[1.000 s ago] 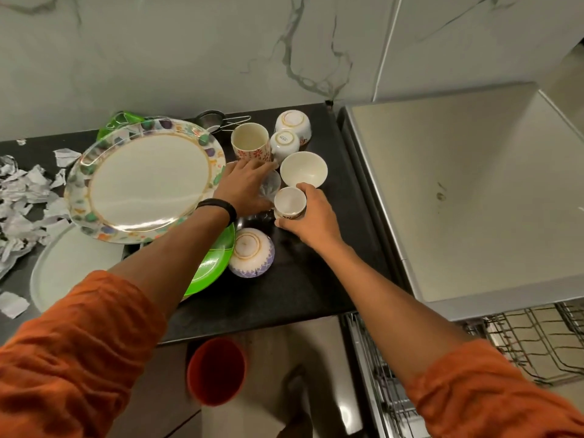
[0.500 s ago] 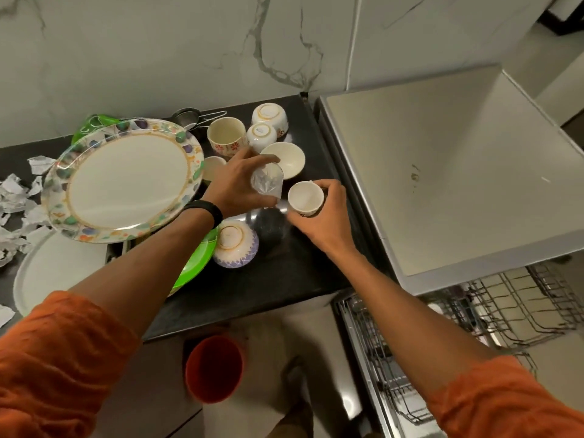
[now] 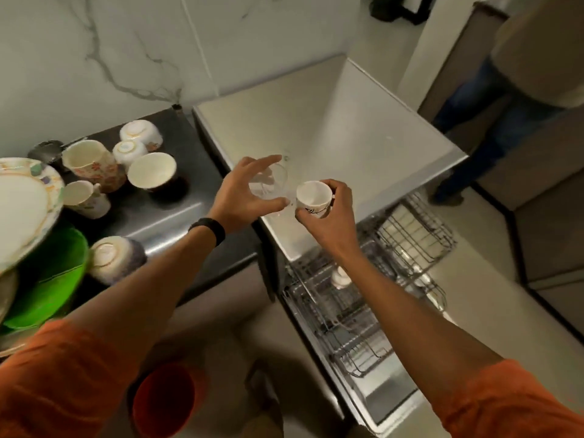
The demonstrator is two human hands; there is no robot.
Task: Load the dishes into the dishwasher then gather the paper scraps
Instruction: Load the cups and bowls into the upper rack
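My left hand (image 3: 245, 194) grips a clear glass (image 3: 271, 184) and my right hand (image 3: 331, 216) grips a small white cup (image 3: 313, 197); both hang in the air over the steel top (image 3: 331, 128) of the dishwasher. Below, the pulled-out wire rack (image 3: 363, 314) holds one small white cup (image 3: 340, 277). Left on the dark counter (image 3: 177, 213) stay a floral mug (image 3: 91, 164), a white bowl (image 3: 152, 170), several upturned cups, a patterned plate (image 3: 22, 207) and a green plate (image 3: 47, 279).
An orange bin (image 3: 164, 399) stands on the floor below the counter. A second wire basket (image 3: 417, 229) juts out right of the dishwasher. Another person's legs in jeans (image 3: 474, 137) stand at the far right. A marble wall runs behind the counter.
Both hands lifted the glass and the cup off the counter and carried them right, over the dishwasher. The view swung right, so the paper scraps left the frame.
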